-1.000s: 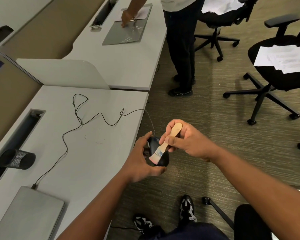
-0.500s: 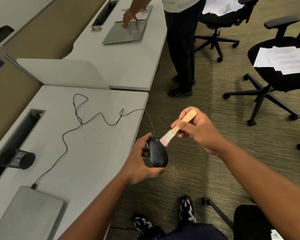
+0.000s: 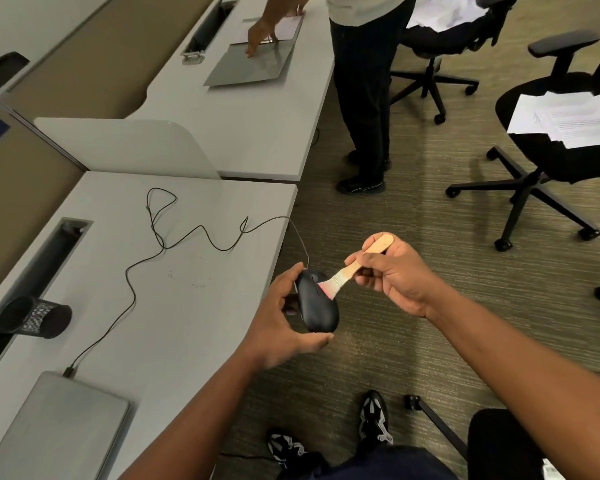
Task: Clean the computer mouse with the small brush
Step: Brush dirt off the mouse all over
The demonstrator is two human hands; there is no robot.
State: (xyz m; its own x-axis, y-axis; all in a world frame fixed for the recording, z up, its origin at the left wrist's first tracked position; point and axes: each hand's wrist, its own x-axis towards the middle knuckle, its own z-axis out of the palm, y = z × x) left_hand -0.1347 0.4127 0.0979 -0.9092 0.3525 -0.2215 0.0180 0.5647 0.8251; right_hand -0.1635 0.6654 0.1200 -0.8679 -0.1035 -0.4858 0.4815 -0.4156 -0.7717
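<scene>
Both hands work off the desk [image 3: 174, 320] edge: the left hand [image 3: 278, 327] cradles the mouse [image 3: 316, 303], and the right hand [image 3: 392, 271], at 2 o'clock from it, pinches the brush [image 3: 350, 271], bristles touching its front. Brushing is underway; next calls for sweeping toward the rear.

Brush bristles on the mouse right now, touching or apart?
Touching. Head view shows the brush bristles splayed against the mouse top near its front, no gap visible.

Even overhead indoor light, soft shadows beneath the chairs [image 3: 548, 161], slight wide-angle bending at edges.
</scene>
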